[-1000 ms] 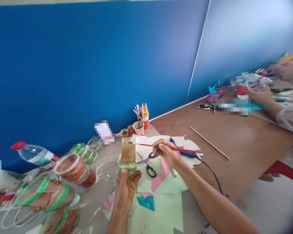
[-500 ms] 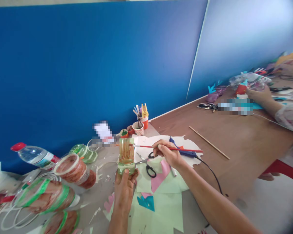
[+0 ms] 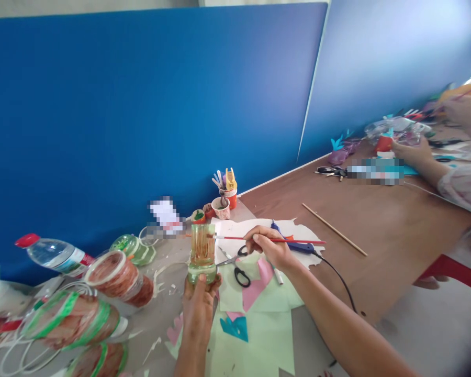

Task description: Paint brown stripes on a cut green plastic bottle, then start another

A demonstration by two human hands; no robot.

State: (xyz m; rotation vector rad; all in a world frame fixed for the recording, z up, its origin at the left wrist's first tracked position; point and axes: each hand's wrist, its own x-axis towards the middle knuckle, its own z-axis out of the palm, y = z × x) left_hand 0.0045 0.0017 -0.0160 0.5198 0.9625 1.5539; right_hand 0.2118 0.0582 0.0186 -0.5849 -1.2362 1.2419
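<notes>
My left hand [image 3: 201, 293] is wrapped round the base of a clear greenish plastic cup [image 3: 202, 269], streaked with reddish-brown paint on its upper part. In my right hand [image 3: 269, 243] is a thin red paintbrush [image 3: 302, 241], held level in a pinch. Its bristle end touches the cup's painted wall, as far as I can see. Black-handled scissors [image 3: 242, 277] lie on paper between my hands, blades toward the cup. Just beyond my right hand, a blue glue gun [image 3: 298, 247] rests on a white sheet.
Painted containers [image 3: 110, 277] and a red-capped water bottle [image 3: 58, 255] crowd the left. Small paint cups [image 3: 221, 208] stand by the blue partition [image 3: 141, 104]. Pale green paper [image 3: 259, 340] covers the front. A wooden stick [image 3: 333, 229] lies right; a co-worker's hand [image 3: 414, 154] holds a red cup.
The view has shifted very slightly. My hands, the cup and the brush keep almost the same position. At far right, the co-worker's raised hand has moved a little.
</notes>
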